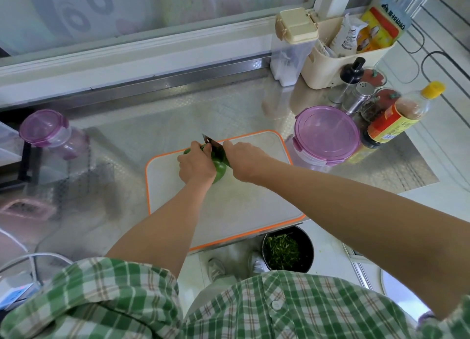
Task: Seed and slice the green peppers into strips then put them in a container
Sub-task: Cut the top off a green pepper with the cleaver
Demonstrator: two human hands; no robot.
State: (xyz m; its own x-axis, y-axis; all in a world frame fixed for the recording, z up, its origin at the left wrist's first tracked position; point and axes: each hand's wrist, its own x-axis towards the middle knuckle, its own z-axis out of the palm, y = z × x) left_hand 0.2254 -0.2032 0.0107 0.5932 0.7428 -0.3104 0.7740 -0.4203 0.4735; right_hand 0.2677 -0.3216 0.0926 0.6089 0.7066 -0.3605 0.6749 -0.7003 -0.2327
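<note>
I've got my left hand (195, 164) gripping the pepper (220, 171), right hand (244, 160) clamped on the knife (215, 147); purple container (326, 135) lidded, bin (309, 247) holds green scraps.

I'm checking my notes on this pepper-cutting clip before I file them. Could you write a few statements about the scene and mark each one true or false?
1. The left hand holds the green pepper on the cutting board. True.
2. The blade is held in the left hand. False: the right hand grips the knife, with its blade against the pepper.
3. The round container to the right of the board has its purple lid on. True.
4. Cut pepper strips lie piled on the board. False: only the pepper under the hands is on it.
5. The black tub on the floor is empty. False: the bin holds green scraps.
</note>
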